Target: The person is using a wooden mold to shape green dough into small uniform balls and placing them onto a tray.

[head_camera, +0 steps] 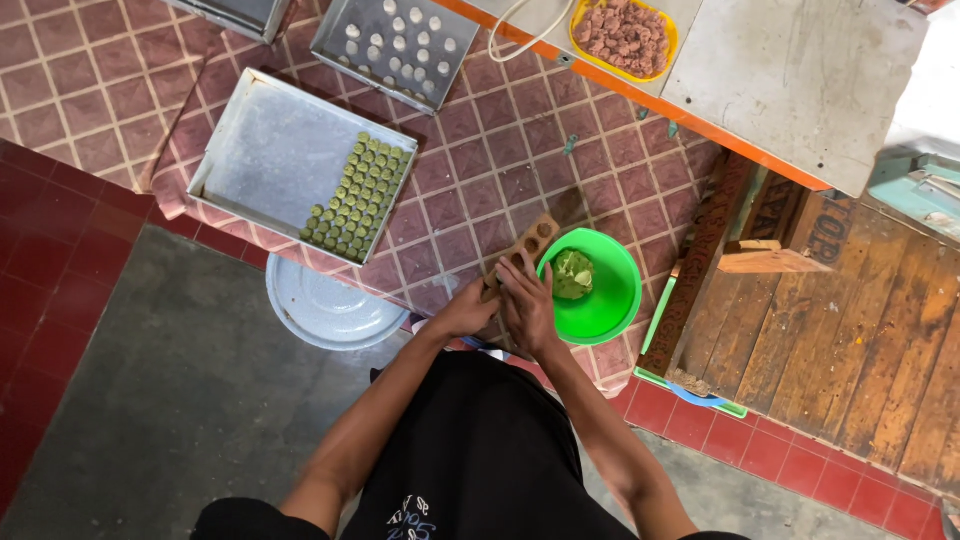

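Observation:
A wooden mould (530, 243) with round hollows slants up to the right in front of me. My left hand (463, 312) grips its lower end. My right hand (527, 305) lies over the mould beside the left one, fingers pressed onto it. Just to the right stands a green bowl (616, 295) holding a lump of green dough (573, 274). To the left lies a metal tray (262, 152) with several rows of small green pieces (360, 197) at its right side.
A round white lid (318, 308) lies left of my hands. A second tray (398, 46) with small white pieces sits at the top. A yellow bowl of brown lumps (622, 36) rests on a low table (800, 70). Wooden boards (860, 330) lie right.

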